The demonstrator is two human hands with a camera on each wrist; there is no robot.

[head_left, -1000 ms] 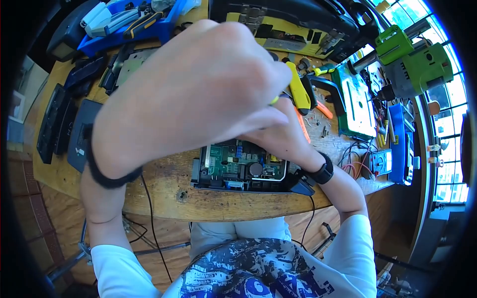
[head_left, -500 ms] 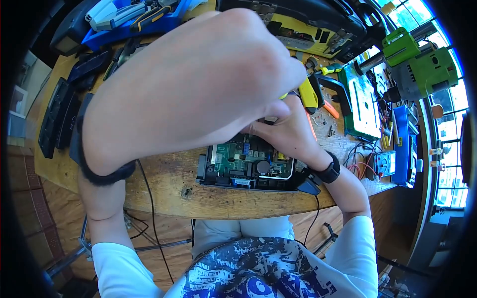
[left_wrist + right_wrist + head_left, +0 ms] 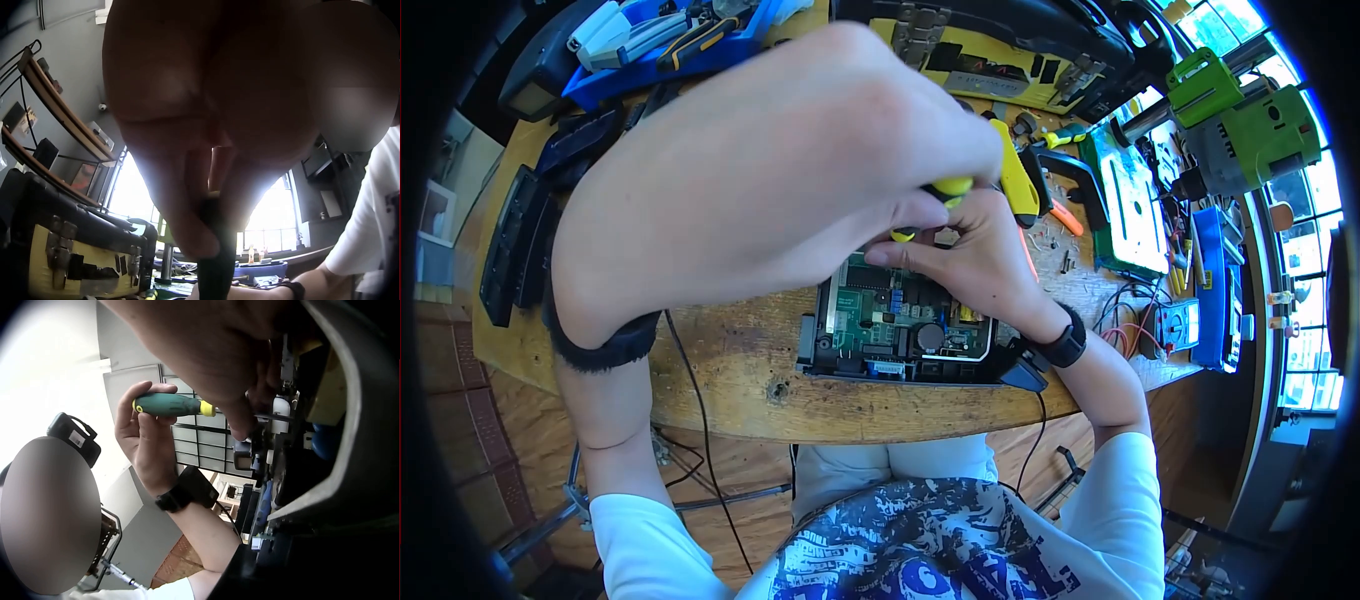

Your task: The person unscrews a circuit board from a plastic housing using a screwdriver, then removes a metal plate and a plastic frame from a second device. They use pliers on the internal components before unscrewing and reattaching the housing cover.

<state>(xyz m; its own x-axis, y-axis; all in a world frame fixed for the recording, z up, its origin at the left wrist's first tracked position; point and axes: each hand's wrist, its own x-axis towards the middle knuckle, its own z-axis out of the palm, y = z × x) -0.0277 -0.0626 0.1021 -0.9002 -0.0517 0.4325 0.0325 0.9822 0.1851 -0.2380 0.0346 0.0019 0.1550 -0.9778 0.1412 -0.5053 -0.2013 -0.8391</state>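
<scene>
My left hand (image 3: pixel 900 130) is raised over the workbench and grips the green-and-yellow handle of a screwdriver (image 3: pixel 169 405). In the right wrist view the handle lies between its thumb and fingers, with the shaft running toward the board. Low over the far part of an opened electronic device, my right hand (image 3: pixel 980 255) has thumb and fingers curled about the screwdriver's shaft, covering part of it. A green circuit board (image 3: pixel 855 335) with a round black component shows in the device's dark casing. The tip's contact point is hidden by my hands in the head view.
Behind the hands stand a black-and-yellow toolbox (image 3: pixel 990 75) and a yellow-handled tool (image 3: pixel 1019 185). To the right are a green-edged tray (image 3: pixel 1128 215), a multimeter (image 3: pixel 1175 325) and a green drill stand (image 3: pixel 1250 130). A blue bin (image 3: pixel 650 75) of tools sits at back left.
My left hand has turned and shifted, first right, then slightly back left, showing more of the screwdriver's handle. My right thumb shows more clearly, while the device stays in place on the bench.
</scene>
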